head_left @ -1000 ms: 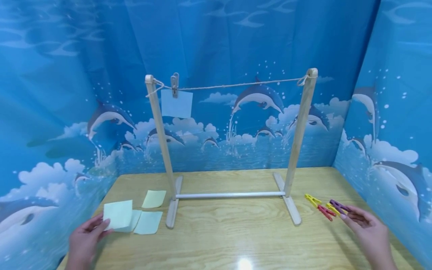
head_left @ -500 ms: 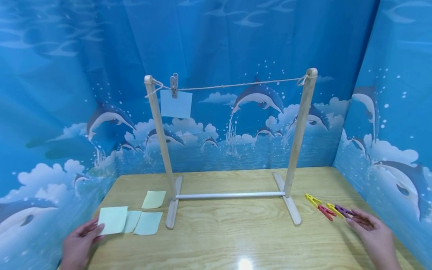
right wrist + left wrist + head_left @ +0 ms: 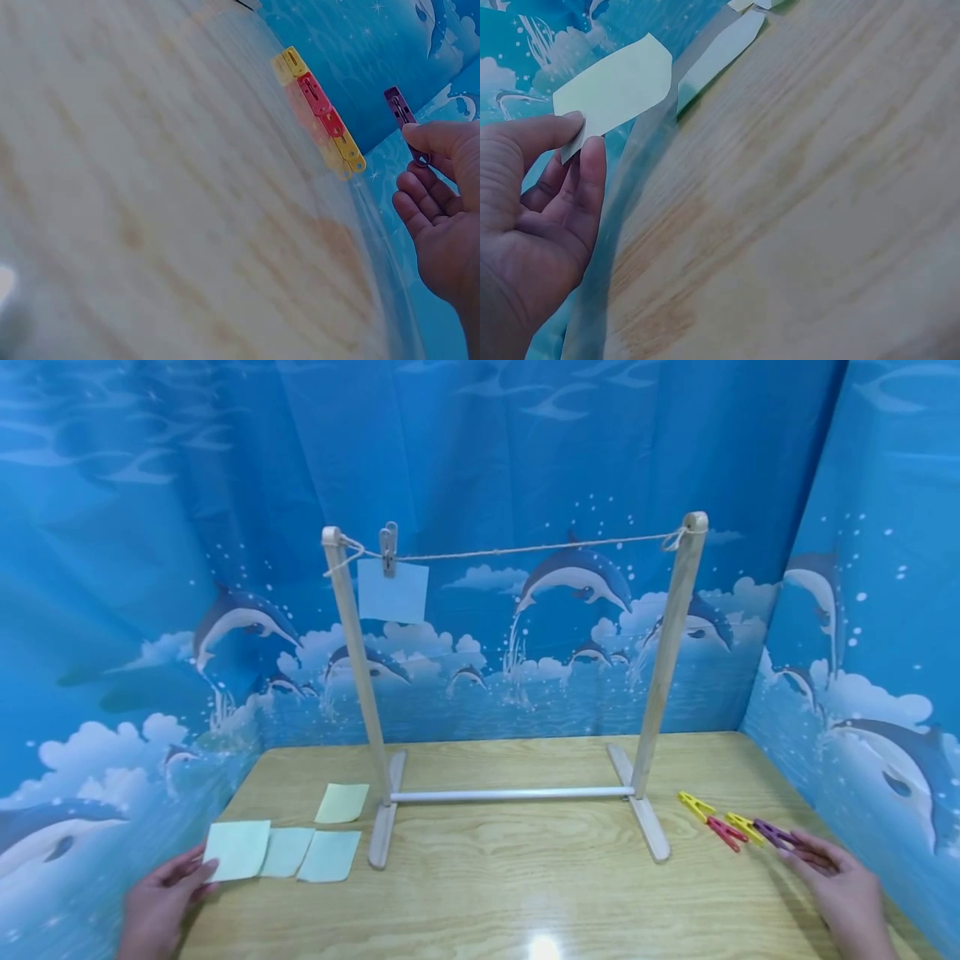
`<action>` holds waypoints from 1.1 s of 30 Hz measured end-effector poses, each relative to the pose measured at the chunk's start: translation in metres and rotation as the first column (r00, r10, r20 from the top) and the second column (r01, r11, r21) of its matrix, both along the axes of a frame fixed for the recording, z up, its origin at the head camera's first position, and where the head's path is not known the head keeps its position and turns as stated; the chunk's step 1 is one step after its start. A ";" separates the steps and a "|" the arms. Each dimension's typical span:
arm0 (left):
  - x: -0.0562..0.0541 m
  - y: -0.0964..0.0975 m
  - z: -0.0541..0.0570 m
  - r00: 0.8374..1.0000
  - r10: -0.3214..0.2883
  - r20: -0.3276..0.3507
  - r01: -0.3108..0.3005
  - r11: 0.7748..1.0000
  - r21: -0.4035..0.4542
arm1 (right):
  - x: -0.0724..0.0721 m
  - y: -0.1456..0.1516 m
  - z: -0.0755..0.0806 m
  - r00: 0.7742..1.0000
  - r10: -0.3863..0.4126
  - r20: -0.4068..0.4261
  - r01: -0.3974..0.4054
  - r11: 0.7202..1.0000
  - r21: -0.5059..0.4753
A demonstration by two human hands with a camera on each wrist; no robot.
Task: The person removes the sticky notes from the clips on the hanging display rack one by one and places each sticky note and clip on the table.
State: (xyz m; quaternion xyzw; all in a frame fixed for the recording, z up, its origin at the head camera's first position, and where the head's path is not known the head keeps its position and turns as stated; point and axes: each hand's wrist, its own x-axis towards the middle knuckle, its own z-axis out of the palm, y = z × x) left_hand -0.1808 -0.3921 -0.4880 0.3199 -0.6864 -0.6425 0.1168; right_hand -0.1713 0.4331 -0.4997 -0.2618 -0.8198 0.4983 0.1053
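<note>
Between thumb and fingers my left hand [image 3: 165, 892] pinches a pale green sticky note [image 3: 237, 850], lifted above the table's left side; the left wrist view shows this note [image 3: 619, 90] tilted in the grip. Two similar notes, a middle one [image 3: 287, 852] and a right one [image 3: 328, 857], lie beside it, with a yellowish note [image 3: 342, 802] behind. On the right, my right hand [image 3: 836, 877] pinches a purple clothespin [image 3: 773, 834], which the right wrist view shows held off the table. Near it lie a red clothespin [image 3: 726, 832] and two yellow ones, one nearer [image 3: 746, 828], one farther [image 3: 696, 805].
A wooden stand [image 3: 512, 793] with two posts fills the middle of the table [image 3: 480, 893]. Across its top runs a string [image 3: 525, 548]. Near the left post a grey clothespin [image 3: 387, 550] holds a light blue note [image 3: 393, 593] on it. Dolphin-print curtains surround the table.
My left hand has moved left and slightly down with its note, uncovering more of the note beside it. My right hand has drawn the purple clothespin rightward, away from the others.
</note>
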 end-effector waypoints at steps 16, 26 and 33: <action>-0.004 -0.014 -0.010 1.000 0.008 0.030 -0.005 0.995 -0.099 | -0.007 0.018 -0.009 0.998 0.021 0.060 -0.025 0.998 0.062; -0.004 -0.004 -0.010 0.996 -0.040 0.078 0.069 0.906 -0.418 | -0.014 0.022 -0.014 0.997 0.035 0.073 -0.047 0.984 0.170; -0.009 -0.001 -0.013 0.992 -0.029 0.124 0.098 0.797 -0.596 | -0.021 0.024 -0.015 0.993 0.016 0.119 -0.041 0.976 0.212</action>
